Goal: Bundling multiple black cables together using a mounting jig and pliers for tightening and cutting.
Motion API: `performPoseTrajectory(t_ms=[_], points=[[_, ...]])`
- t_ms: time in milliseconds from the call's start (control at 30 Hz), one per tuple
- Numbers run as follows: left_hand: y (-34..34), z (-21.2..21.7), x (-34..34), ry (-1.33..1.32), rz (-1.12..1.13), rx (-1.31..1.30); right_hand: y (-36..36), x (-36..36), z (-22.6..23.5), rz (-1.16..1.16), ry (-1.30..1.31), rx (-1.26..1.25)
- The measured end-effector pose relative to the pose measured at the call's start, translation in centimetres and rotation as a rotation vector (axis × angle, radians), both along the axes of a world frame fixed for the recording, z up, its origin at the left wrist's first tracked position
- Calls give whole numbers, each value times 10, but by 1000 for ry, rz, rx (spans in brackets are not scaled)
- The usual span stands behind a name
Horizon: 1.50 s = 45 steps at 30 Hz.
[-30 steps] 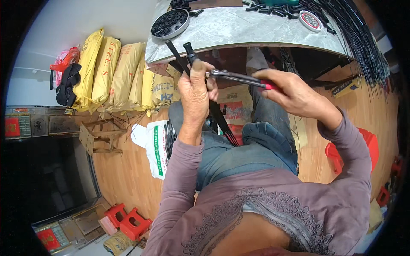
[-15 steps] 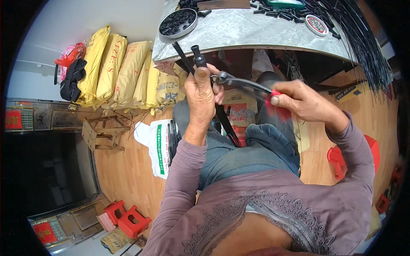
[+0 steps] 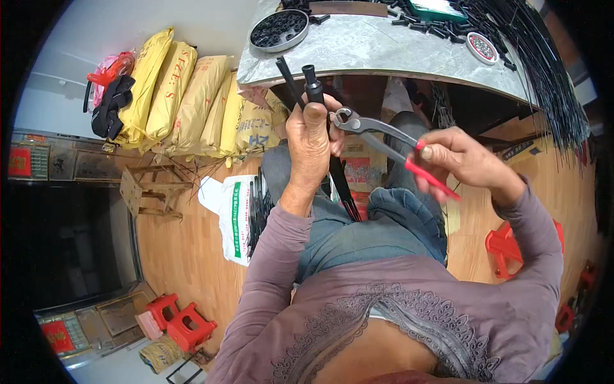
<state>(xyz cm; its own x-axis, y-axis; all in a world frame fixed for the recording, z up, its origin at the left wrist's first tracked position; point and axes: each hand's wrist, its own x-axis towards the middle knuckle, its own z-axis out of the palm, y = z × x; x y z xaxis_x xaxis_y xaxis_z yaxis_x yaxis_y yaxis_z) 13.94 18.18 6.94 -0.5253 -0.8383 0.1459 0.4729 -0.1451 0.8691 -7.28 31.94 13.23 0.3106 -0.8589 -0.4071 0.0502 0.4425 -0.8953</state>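
Pincers [image 3: 356,124], red-gripped and spread, are held in the right hand [image 3: 465,160]; remotely I see them slant up-left, jaws beside the left hand [image 3: 310,141], its fingers wrapped around a black tubular handle [image 3: 313,89] and black rods [image 3: 288,78].

Right hand [image 3: 465,159]: lower fingers were blurred beside a handle of the red-handled pliers [image 3: 355,124]. Left hand [image 3: 309,137] hid part of the black rods [image 3: 291,82] and the lower end of the black tubular piece [image 3: 314,88]. Contents of the small round dish [image 3: 478,60] were too small to identify.
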Motion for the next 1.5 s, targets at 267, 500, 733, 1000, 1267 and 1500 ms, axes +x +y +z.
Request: performPoseTrajectory(t_ms=[267, 500, 733, 1000, 1267, 1500], points=[[5, 2, -4, -76, -10, -91, -11, -10, 4, 291, 292, -7], [0, 1, 1, -38, -22, -74, -11, -2, -6, -27, 351, -430], [8, 5, -4, -57, -59, -93, 12, 16, -57, 26, -893, 331], [8, 5, -4, -70, -5, -65, -7, 13, -18, 22, 602, -573], [12, 4, -2, -192, -17, -155, 24, 37, -44, 121, -911, 413], [13, 14, -5, -155, -271, -152, 38, 48, -79, 299, -1472, 563]])
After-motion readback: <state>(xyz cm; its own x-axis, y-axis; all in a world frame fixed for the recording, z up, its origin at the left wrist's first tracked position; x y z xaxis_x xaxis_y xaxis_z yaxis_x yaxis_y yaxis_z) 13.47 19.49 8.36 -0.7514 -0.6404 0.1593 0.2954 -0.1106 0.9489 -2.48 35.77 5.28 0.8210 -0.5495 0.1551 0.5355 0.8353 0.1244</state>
